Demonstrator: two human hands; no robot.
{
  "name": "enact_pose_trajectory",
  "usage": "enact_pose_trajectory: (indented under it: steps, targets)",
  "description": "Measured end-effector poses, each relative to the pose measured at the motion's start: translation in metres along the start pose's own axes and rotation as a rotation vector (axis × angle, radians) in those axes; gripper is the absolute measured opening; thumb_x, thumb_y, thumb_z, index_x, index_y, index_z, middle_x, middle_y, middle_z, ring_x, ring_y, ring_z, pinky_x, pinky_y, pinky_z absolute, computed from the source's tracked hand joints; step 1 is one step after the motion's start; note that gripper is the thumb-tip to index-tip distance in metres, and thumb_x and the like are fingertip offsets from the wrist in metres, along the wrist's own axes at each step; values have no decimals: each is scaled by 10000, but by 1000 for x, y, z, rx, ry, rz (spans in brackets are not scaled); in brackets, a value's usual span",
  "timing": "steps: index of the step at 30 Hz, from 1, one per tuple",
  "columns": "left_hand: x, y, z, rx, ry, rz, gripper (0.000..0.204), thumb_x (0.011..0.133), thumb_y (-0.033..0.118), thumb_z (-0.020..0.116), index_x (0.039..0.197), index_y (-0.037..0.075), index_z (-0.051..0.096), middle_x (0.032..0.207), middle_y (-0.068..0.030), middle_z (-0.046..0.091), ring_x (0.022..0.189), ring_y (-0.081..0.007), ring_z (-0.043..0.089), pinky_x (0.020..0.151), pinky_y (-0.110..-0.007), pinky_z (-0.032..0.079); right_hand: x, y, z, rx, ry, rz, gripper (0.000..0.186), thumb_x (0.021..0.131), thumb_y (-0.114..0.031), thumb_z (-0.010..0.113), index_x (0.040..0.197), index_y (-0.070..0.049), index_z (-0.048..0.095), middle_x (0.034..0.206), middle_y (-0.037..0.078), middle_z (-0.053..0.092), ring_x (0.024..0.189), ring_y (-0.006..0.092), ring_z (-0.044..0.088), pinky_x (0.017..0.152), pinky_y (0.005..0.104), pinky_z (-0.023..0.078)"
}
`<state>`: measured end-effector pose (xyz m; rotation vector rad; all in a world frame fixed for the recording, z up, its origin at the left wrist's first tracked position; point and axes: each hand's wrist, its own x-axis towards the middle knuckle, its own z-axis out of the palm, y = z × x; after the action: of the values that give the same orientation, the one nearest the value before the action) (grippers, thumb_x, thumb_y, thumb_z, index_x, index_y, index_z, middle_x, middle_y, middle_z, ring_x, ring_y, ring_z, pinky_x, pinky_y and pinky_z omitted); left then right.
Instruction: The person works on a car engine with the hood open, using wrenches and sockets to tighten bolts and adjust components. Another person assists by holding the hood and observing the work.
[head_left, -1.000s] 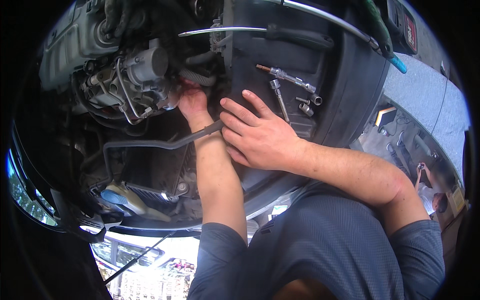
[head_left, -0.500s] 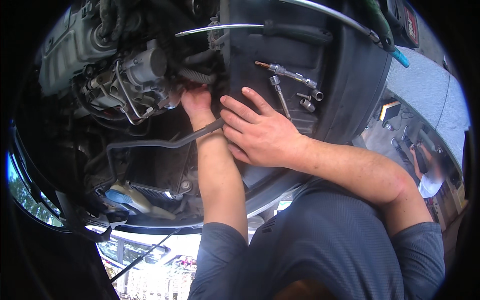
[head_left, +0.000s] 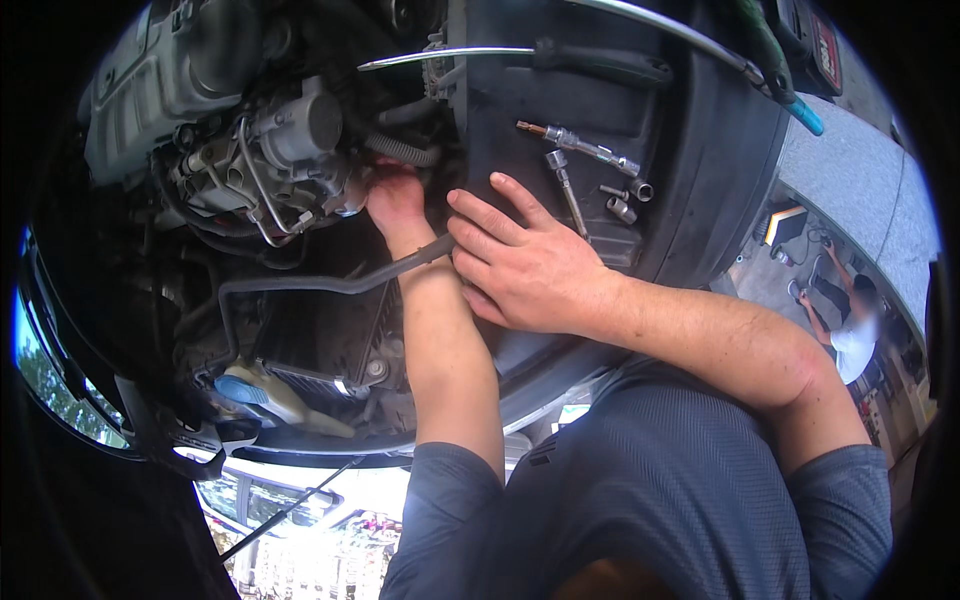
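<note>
My left hand (head_left: pixel 397 203) reaches into the engine bay below a corrugated hose (head_left: pixel 400 150). Its fingers disappear beside the metal engine parts (head_left: pixel 300 130), so their grip is hidden. With fingers stretched out and apart, my right hand (head_left: pixel 530 262) lies over the edge of a black plastic panel (head_left: pixel 500 110). A bent black pipe (head_left: pixel 340 284) crosses over my left forearm, and its end meets the right hand near the fingers. Beyond the right hand, a socket extension with a bit (head_left: pixel 578 147), a jointed socket bar (head_left: pixel 568 192) and loose sockets (head_left: pixel 621 209) lie on the panel.
A long screwdriver (head_left: pixel 600 66) lies across the panel's far side, near a curved metal bar (head_left: pixel 690 33). A whitish bottle-like part with a blue cap (head_left: pixel 270 395) sits at lower left. Another person (head_left: pixel 852 335) is low down at far right.
The whole view has shifted slightly. Both hands keep nearly the same places and poses. The person in the background has moved an arm.
</note>
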<state>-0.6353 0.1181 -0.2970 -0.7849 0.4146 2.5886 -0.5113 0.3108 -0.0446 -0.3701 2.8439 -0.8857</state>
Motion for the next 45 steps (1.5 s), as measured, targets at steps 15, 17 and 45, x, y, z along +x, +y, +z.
enact_pose_trajectory:
  steps: [15, 17, 45]
  targets:
    - [11, -6, 22, 28, 58, 59, 330, 975, 287, 546, 1160, 35, 653, 1118, -118, 683, 1054, -242, 622, 899, -419, 521, 1, -2, -2, -30, 3, -1, 316, 907, -329, 617, 1057, -59, 684, 1257, 109, 600, 1418, 281, 390, 1226, 558, 172]
    - [12, -8, 24, 26, 63, 59, 331, 976, 287, 545, 1161, 35, 652, 1121, -118, 683, 1057, -245, 622, 906, -423, 519, 1, -3, -1, -27, 9, 0, 312, 905, -327, 620, 1054, -61, 685, 1255, 110, 599, 1416, 283, 392, 1225, 559, 174]
    - [12, -11, 25, -37, 135, 4, 247, 930, 315, 624, 989, 75, 633, 837, -26, 576, 789, -165, 521, 767, -329, 482, 39, 15, -61, 210, 28, -148, 225, 764, -185, 725, 901, -38, 622, 1152, 144, 624, 1148, 345, 591, 1051, 503, 448]
